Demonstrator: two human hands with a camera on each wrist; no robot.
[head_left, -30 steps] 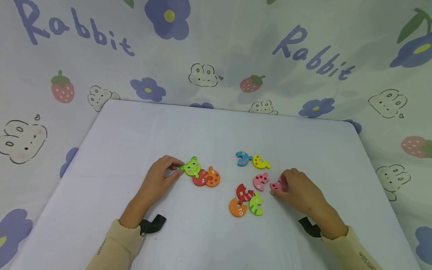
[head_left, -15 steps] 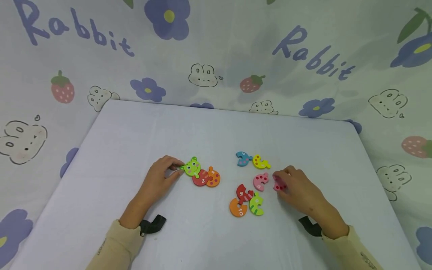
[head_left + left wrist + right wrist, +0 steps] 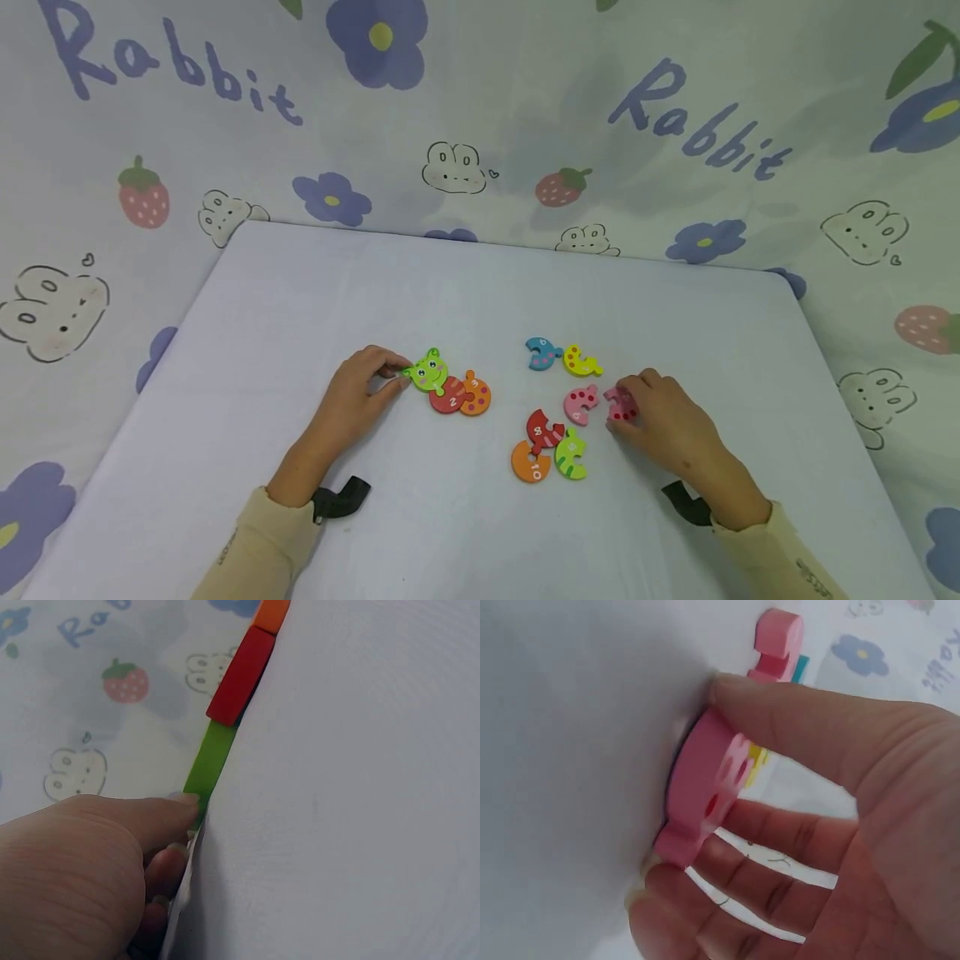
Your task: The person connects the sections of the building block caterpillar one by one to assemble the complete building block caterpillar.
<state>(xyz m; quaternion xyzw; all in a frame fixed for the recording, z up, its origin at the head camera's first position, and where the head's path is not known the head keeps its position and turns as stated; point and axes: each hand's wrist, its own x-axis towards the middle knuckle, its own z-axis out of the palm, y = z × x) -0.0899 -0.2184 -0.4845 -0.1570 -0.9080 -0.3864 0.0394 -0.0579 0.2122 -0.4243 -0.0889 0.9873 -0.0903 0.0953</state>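
My left hand pinches the edge of a green smiling caterpillar-head puzzle piece. Joined to that head are a red piece marked 2 and an orange dotted piece marked 3. In the left wrist view, the thumb touches the green edge. At the right, my right hand holds a pink puzzle piece with dark red dots between thumb and fingers. The right wrist view has this pink piece on the white surface, the thumb at one end and fingertips at the other.
Left of my right hand lies another pink dotted piece. Behind it are a blue piece and a yellow one. Nearer me, a red piece, an orange piece and a green striped piece lie close together.
My right hand has shifted slightly and turned the pink piece, whose knob now points away from me at the upper left. My left hand and the joined pieces have stayed put.
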